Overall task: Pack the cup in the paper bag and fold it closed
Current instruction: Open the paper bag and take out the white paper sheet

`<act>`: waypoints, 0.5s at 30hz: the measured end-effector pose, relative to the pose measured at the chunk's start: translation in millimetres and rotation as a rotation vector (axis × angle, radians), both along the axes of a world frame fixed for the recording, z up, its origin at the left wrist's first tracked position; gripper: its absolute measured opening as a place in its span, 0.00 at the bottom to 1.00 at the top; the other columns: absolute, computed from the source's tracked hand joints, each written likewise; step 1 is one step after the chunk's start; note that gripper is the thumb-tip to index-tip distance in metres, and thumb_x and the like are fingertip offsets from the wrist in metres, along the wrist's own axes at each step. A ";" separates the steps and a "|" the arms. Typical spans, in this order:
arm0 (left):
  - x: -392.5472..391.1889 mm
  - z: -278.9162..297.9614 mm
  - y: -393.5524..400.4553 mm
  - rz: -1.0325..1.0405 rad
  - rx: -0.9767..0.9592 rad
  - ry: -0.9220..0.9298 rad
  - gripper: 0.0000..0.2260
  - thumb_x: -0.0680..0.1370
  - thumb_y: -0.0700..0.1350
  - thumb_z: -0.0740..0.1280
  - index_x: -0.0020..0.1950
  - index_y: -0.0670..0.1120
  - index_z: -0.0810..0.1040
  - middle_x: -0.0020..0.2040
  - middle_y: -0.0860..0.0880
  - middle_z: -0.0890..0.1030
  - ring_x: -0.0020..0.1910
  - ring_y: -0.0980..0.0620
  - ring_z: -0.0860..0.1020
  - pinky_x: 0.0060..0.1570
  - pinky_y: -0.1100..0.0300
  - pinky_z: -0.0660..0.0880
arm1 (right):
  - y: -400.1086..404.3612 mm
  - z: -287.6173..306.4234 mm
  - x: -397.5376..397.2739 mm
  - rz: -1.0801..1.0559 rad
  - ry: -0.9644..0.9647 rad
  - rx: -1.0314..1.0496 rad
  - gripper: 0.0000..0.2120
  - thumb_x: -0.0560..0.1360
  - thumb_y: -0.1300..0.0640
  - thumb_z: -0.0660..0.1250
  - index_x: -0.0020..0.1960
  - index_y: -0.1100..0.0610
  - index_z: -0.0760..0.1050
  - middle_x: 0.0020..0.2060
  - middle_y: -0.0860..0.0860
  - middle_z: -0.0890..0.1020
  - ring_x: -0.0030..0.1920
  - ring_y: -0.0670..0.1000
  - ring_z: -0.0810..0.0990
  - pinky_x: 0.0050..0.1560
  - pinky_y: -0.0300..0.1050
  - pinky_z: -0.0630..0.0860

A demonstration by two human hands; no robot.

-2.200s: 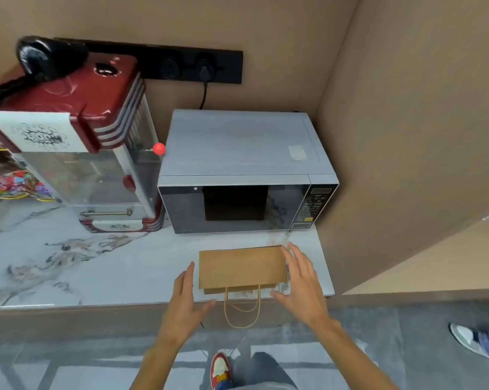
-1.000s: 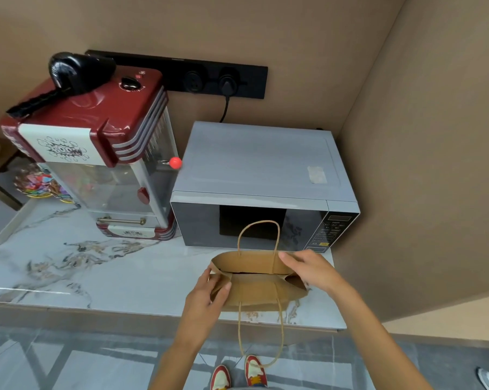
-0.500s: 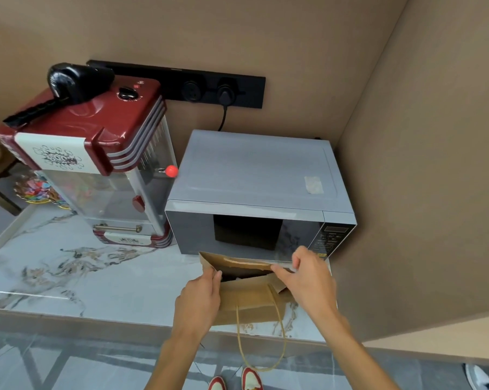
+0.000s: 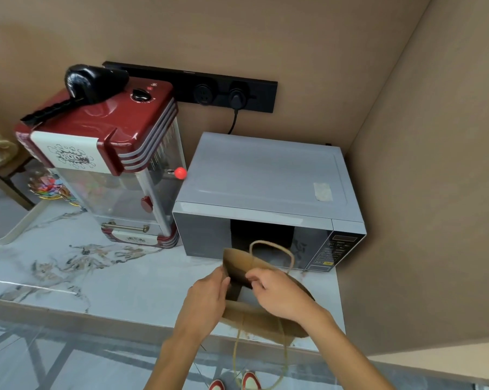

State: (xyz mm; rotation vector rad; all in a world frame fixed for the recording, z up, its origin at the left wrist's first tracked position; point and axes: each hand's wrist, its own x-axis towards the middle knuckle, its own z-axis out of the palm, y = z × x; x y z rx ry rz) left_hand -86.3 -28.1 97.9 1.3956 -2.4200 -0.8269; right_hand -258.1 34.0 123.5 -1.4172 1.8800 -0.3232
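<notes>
The paper bag (image 4: pixel 261 323) I worked on was plain brown, its inside dark in shadow, with tan twine handles (image 4: pixel 271 247). The tabletop (image 4: pixel 97 277) was white marble veined with grey and brownish streaks. The microwave (image 4: pixel 265 178) was silver-grey with a black glass door. The popcorn machine (image 4: pixel 105 147) beside it was glossy dark red with white stripes, clear panels and a red knob (image 4: pixel 180 173). The walls (image 4: pixel 265 38) were tan, the socket strip (image 4: pixel 198 90) black.

Tan walls (image 4: pixel 265 32), marble counter (image 4: pixel 102 280)

A grey microwave (image 4: pixel 268 204) sits on the marble worktop (image 4: pixel 82 277) — just beside a red popcorn machine (image 4: pixel 108 164), below a black socket strip (image 4: pixel 209 91).
</notes>
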 end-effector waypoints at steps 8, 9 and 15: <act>-0.6 6.2 -0.5 0.101 -0.002 -0.101 0.11 0.84 0.49 0.54 0.45 0.49 0.72 0.37 0.52 0.75 0.33 0.53 0.73 0.36 0.61 0.68 | -19.0 -13.0 -14.8 0.255 0.275 0.499 0.26 0.77 0.62 0.61 0.75 0.53 0.64 0.60 0.58 0.80 0.54 0.59 0.80 0.51 0.53 0.78; -0.2 6.9 -3.1 0.118 0.010 -0.129 0.12 0.84 0.48 0.54 0.47 0.47 0.74 0.38 0.51 0.76 0.35 0.52 0.74 0.36 0.60 0.70 | -19.3 -13.0 -17.5 0.261 0.280 0.517 0.32 0.77 0.61 0.64 0.78 0.48 0.57 0.62 0.58 0.79 0.51 0.58 0.81 0.47 0.52 0.79; 5.8 12.2 -15.4 0.148 0.109 -0.233 0.12 0.83 0.45 0.56 0.51 0.44 0.77 0.44 0.46 0.82 0.41 0.47 0.80 0.42 0.54 0.79 | -16.1 -11.8 -31.7 0.421 0.488 0.568 0.58 0.71 0.63 0.75 0.78 0.36 0.34 0.79 0.52 0.59 0.70 0.60 0.71 0.63 0.59 0.76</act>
